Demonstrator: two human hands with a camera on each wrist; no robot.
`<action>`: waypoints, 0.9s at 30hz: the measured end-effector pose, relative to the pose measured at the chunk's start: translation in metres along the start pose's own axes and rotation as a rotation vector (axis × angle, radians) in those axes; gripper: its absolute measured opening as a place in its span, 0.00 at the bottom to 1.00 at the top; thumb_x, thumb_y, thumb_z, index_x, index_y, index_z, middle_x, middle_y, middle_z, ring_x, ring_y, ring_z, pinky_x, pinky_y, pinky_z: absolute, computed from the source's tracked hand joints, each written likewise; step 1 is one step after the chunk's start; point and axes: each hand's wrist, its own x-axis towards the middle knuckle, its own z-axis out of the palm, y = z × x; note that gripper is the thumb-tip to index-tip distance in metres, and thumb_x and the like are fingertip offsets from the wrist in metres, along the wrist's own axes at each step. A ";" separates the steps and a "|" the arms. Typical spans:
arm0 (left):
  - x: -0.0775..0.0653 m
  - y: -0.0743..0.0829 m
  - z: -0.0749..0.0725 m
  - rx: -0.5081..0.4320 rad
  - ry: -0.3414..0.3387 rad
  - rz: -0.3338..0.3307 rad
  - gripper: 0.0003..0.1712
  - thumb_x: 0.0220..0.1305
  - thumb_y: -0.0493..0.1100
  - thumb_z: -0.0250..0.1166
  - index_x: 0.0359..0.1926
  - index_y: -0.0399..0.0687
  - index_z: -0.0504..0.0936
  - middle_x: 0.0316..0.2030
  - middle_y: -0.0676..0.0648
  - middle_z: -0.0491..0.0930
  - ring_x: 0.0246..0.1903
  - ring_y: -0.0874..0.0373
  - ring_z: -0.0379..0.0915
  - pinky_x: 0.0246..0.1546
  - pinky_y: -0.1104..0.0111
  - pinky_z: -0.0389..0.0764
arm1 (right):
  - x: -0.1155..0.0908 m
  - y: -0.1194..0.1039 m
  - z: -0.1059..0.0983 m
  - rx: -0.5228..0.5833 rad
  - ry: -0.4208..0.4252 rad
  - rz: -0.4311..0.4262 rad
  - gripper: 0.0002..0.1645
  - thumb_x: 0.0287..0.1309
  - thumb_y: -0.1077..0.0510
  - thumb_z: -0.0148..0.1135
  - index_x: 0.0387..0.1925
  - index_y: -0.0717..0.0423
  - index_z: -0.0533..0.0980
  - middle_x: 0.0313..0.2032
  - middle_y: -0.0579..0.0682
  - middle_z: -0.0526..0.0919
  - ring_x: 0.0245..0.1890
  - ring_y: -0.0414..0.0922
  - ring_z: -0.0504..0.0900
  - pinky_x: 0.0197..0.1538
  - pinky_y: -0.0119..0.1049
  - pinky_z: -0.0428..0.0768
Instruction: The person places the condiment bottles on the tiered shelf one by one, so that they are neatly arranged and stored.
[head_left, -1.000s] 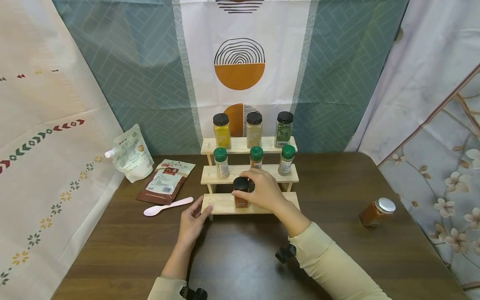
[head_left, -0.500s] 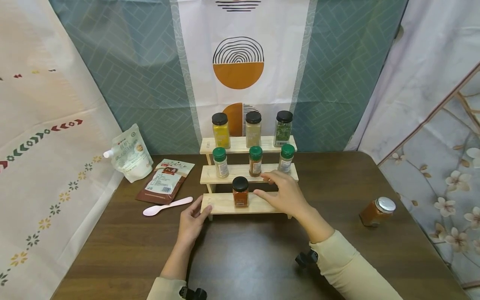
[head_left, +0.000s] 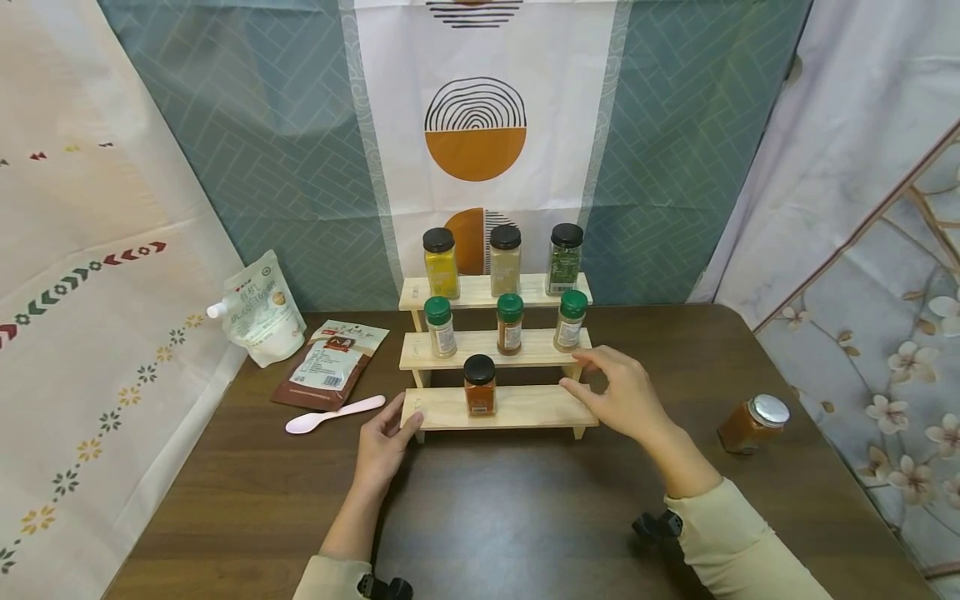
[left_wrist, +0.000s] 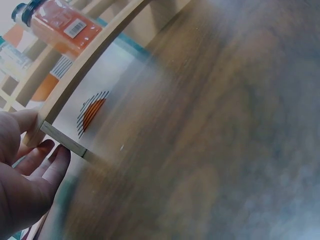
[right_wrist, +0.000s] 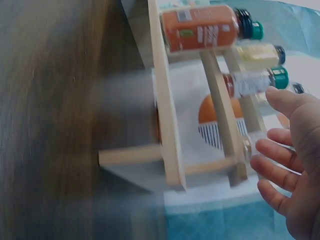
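A three-step wooden shelf rack (head_left: 543, 407) stands on the table. My left hand (head_left: 381, 450) grips the left end of its lowest step; in the left wrist view the thumb lies at the step's edge and the fingers (left_wrist: 59, 162) curl by the leg. A black-capped spice jar (head_left: 480, 390) with orange-red contents stands upright on the lowest step, left of its middle. At the right end, my right hand (head_left: 626, 396) holds nothing, fingers loosely spread beside the step. The right wrist view shows the palm and fingers (right_wrist: 277, 155) apart from the wood.
Green-capped jars (head_left: 510, 325) line the middle step, black-capped ones (head_left: 505, 262) the top step. On the left lie a pink spoon (head_left: 335, 414), a brown packet (head_left: 330, 365) and a spouted pouch (head_left: 262, 308). A silver-lidded jar (head_left: 752, 425) leans at far right.
My right hand has let go of the black-capped spice jar and moved right to the rack's right end. The jar stays on the lowest step. My left hand keeps its place.
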 end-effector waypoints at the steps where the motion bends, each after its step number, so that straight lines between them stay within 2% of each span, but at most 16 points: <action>1: 0.000 0.000 0.000 0.000 0.000 0.002 0.32 0.66 0.34 0.69 0.69 0.33 0.72 0.64 0.33 0.74 0.59 0.44 0.75 0.44 0.77 0.80 | -0.001 0.003 -0.004 -0.013 0.005 0.000 0.24 0.52 0.52 0.79 0.48 0.61 0.83 0.36 0.52 0.86 0.35 0.50 0.84 0.38 0.50 0.83; 7: 0.000 0.000 -0.001 -0.007 -0.007 -0.003 0.32 0.67 0.35 0.69 0.69 0.33 0.71 0.65 0.33 0.73 0.60 0.44 0.74 0.45 0.77 0.80 | -0.011 0.016 -0.027 -0.075 0.012 0.025 0.24 0.50 0.53 0.80 0.46 0.60 0.83 0.37 0.50 0.85 0.38 0.50 0.84 0.40 0.50 0.82; 14: 0.001 -0.001 -0.001 0.027 -0.007 -0.002 0.33 0.66 0.37 0.70 0.69 0.34 0.71 0.64 0.33 0.74 0.59 0.43 0.75 0.44 0.78 0.80 | -0.026 0.034 -0.051 -0.140 0.005 0.051 0.24 0.51 0.54 0.79 0.48 0.61 0.82 0.38 0.53 0.86 0.37 0.53 0.85 0.38 0.53 0.81; 21: 0.000 0.001 -0.001 0.014 -0.006 -0.003 0.33 0.66 0.36 0.70 0.69 0.33 0.71 0.64 0.33 0.73 0.60 0.43 0.74 0.45 0.78 0.80 | -0.044 0.052 -0.075 -0.177 0.061 0.043 0.27 0.45 0.59 0.81 0.48 0.64 0.81 0.37 0.55 0.86 0.36 0.54 0.85 0.38 0.54 0.81; 27: 0.000 0.000 0.000 0.006 -0.002 -0.004 0.32 0.66 0.35 0.69 0.69 0.33 0.72 0.65 0.33 0.73 0.59 0.44 0.74 0.45 0.78 0.80 | -0.061 0.067 -0.096 -0.207 0.070 0.076 0.29 0.44 0.59 0.81 0.50 0.64 0.81 0.39 0.56 0.86 0.40 0.57 0.84 0.43 0.55 0.77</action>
